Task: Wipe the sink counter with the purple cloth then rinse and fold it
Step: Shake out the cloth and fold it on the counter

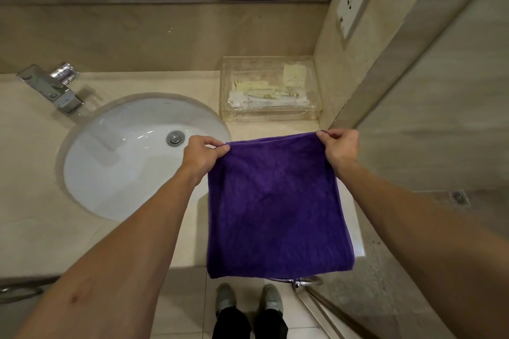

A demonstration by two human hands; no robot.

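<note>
Purple cloth (278,209) hangs flat over the counter (33,228) edge at 5 o'clock of the sink (115,162). Left hand (202,155) and right hand (340,147) each pinch one top corner, fingers curled. Clear box (271,88) of packets sits at 12 o'clock of the cloth; its printing is too small to read. Faucet (52,85) stands at 10 o'clock of the sink.
</note>
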